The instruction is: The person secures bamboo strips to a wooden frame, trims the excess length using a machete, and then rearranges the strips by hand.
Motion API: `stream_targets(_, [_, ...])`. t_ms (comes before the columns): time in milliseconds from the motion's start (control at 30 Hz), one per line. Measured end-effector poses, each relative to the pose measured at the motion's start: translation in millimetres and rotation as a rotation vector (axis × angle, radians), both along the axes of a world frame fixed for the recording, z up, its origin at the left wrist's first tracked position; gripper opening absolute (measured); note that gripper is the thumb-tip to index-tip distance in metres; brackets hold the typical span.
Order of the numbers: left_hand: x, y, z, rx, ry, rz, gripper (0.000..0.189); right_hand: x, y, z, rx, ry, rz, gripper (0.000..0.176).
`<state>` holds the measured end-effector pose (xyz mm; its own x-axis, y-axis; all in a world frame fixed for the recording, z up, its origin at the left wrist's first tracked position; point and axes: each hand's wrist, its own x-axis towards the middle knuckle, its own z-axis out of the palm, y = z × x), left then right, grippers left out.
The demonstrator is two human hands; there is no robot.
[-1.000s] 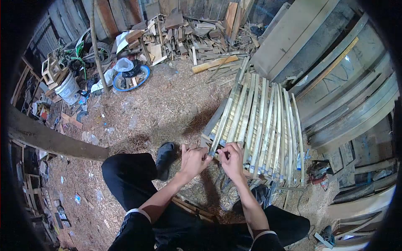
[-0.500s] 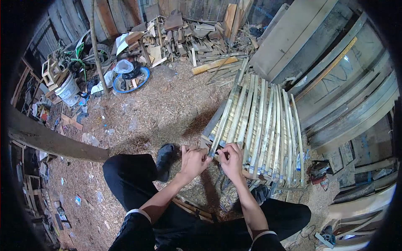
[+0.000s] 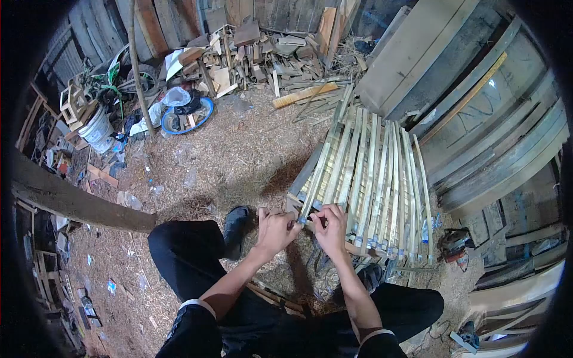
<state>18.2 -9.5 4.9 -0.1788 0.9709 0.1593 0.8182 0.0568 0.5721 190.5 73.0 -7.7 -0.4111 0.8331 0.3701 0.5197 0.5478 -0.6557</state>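
- Broad grey weathered planks (image 3: 477, 119) are leaning in a stack just to the right of the fan of long pale wooden slats (image 3: 382, 179), which is serving as the landmark here
- The fan of long pale wooden slats is lying tilted on the sawdust-strewn ground (image 3: 239, 155), with its slats running side by side away from the person
- A heap of brown scrap wood offcuts (image 3: 262, 48) is lying beyond the fan's far end, up and to the left
- A thick dark timber beam (image 3: 71, 200) is crossing the ground well to the left of the fan
- A round blue basin (image 3: 186, 116) and a white plastic bucket (image 3: 95, 128) are sitting far to the left of the fan, near the offcuts
- A black shoe (image 3: 236, 222) is resting on the ground just left of the fan's near end
- The left hand (image 3: 276, 230) is curling at the fan's near left corner, its fingertips closing on the leftmost slat (image 3: 325, 158)
- The right hand (image 3: 330, 230) is meeting it there, thumb and forefinger pinching the same slat's near end
- The leftmost slat is lying along the fan's left edge, its blue-marked tip (image 3: 302, 219) showing between the two hands
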Motion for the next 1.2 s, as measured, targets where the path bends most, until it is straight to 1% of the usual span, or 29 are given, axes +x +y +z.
stream_targets(133, [0,0,5,-0.059,0.001,-0.003,0.020,-1,0,-3,0.010,0.032,-0.012,0.016])
stream_targets(200, [0,0,4,-0.047,-0.008,0.002,0.021,-2,1,-3,0.014,0.029,-0.013,0.016])
stream_targets(300, [-1,1,4,-0.051,-0.009,0.004,0.021,-3,1,0,-0.060,0.060,-0.010,0.016])
stream_targets(400, [2,0,3,-0.058,0.005,0.001,0.021,-1,-3,1,-0.054,0.010,-0.036,0.015])
stream_targets(567, [2,3,5,-0.055,0.039,0.027,0.021,-1,2,-1,-0.011,0.072,0.001,0.015])
stream_targets(633, [2,4,10,-0.109,0.024,0.026,0.022,0,1,-1,-0.041,0.066,-0.006,0.016])
stream_targets(733, [-1,6,10,-0.178,0.002,0.014,0.022,-1,2,-3,-0.015,0.013,-0.018,0.017])
stream_targets(867, [-2,7,8,-0.148,0.043,0.007,0.023,-2,4,-3,0.010,0.032,-0.015,0.016])
stream_targets(1033, [0,8,13,-0.258,0.053,0.035,0.024,-3,1,-2,0.015,0.014,-0.027,0.016])
stream_targets(1200, [-4,8,6,-0.207,0.037,0.010,0.025,-6,3,-1,0.035,-0.005,-0.030,0.016])
